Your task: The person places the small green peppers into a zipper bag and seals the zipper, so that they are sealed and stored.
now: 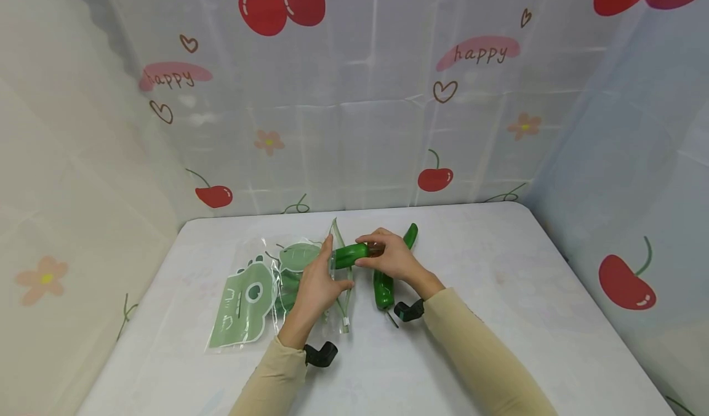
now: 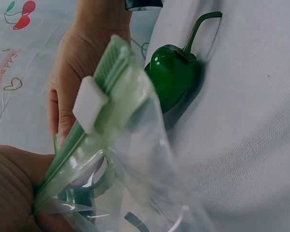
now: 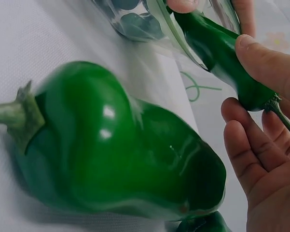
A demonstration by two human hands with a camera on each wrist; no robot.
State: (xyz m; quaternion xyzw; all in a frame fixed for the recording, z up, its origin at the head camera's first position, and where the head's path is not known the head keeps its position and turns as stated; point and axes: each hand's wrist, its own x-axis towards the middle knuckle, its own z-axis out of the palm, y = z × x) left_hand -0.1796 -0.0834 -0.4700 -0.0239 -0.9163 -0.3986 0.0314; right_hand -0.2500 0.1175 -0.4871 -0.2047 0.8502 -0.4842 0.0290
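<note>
A clear zip bag (image 1: 244,305) with a green frog print lies left of centre, its green-edged mouth raised on the right. My left hand (image 1: 317,287) holds that mouth, fingers up along the far side and thumb at the near side. My right hand (image 1: 394,257) grips a green pepper (image 1: 350,255) by its stem end, between thumb and fingers. The pepper's tip points left into the bag's mouth, by my left thumb. Another green pepper (image 3: 106,145) lies on the table under my right wrist, stem toward me. In the left wrist view, a white slider (image 2: 89,104) sits on the zip strip (image 2: 67,150).
Beyond the right hand shows a green pepper tip (image 1: 411,235). Green shapes (image 1: 287,287) show through the bag's clear plastic. The white table (image 1: 498,317) ends at a printed curtain (image 1: 354,157) at the back.
</note>
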